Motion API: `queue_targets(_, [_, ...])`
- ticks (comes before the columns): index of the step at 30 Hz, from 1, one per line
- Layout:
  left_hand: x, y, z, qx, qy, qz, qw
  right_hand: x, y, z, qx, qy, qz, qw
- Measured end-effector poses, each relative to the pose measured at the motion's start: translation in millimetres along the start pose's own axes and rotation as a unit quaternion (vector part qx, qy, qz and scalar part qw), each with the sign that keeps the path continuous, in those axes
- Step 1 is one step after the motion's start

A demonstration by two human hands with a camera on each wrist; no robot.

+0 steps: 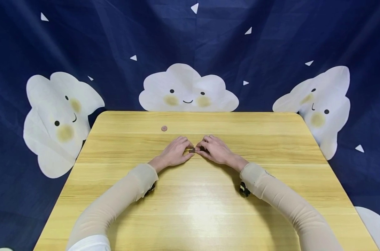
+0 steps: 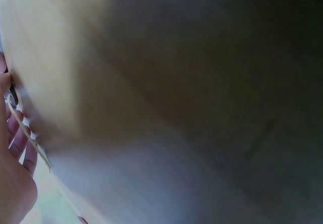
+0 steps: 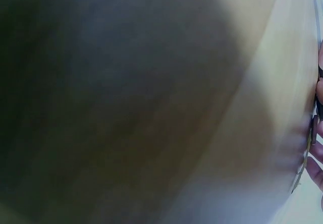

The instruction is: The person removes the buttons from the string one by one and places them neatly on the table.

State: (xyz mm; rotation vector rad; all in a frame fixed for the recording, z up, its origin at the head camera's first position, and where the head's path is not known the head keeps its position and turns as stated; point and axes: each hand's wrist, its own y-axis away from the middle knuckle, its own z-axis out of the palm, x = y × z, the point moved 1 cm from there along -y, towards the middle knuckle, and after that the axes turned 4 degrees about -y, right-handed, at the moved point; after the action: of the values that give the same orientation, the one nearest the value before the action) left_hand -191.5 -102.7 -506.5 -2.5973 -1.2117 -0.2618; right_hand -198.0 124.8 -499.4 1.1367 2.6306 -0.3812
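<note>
My two hands meet over the middle of the table, fingertips almost touching. The left hand (image 1: 178,151) pinches a small dark brown piece (image 1: 192,150) between thumb and fingers; a thin tan strip (image 2: 29,137) runs from it past the fingers in the left wrist view. From the other side, the right hand (image 1: 216,150) pinches a small dark piece (image 1: 202,149), beside a pinkish bit between the two hands. In the right wrist view, a reddish-brown edge (image 3: 314,129) shows by the fingertips. Fingers hide much of these small parts, so their exact kind is unclear.
A small round reddish-brown disc (image 1: 164,128), dark at its centre, lies on the wooden table (image 1: 196,195) beyond the left hand. Black wrist cameras (image 1: 244,189) hang under the sleeves. A blue curtain (image 1: 190,35) with printed clouds stands behind the table's far edge.
</note>
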Motion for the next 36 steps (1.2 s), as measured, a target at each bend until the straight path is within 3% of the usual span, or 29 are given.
queue_targets(19, [-2.8,3.8,-3.8,0.000,0.013,-0.019,0.9997,-2.3,0.9,-1.3,-0.002,0.011,-0.003,1.000])
queue_targets(36, [-14.9,16.9,-12.4,0.028,0.021,-0.028,0.9990,-3.0,0.9,-0.7,0.005,0.007,-0.004,1.000])
